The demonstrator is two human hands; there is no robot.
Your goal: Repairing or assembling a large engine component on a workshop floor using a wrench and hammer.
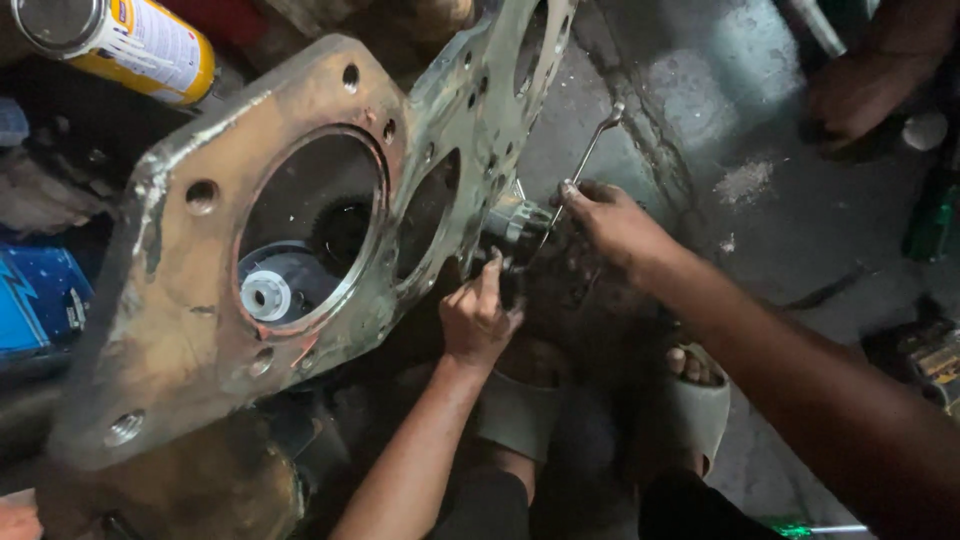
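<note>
Grimy concrete floor (pixel 760 230) here, stained and cracked, with a pale dusty patch off to the right, pretty dim all round. Leaning up across the left half of the shot is a big worn metal plate (pixel 180 300) with large round openings and small bolt holes around them, tilted toward the camera. Through the biggest opening you can see a white round part (pixel 266 295) sitting further down. The right hand (pixel 612 222) has its grip closed around a thin metal wrench (pixel 585 160), whose free end sticks up and away to the upper right, low end down at a small silvery ribbed fitting (pixel 518 222) just behind the plate's edge. The left hand (pixel 478 320) is right below that fitting, fingers curled and pressed up against the dark part beside it; can't tell whether it's actually gripping anything. Both feet are in grey sandals (pixel 700 405) below the hands. A yellow-and-white spray can (pixel 130 45) lies top left, and another person's hand (pixel 855 95) rests top right.
</note>
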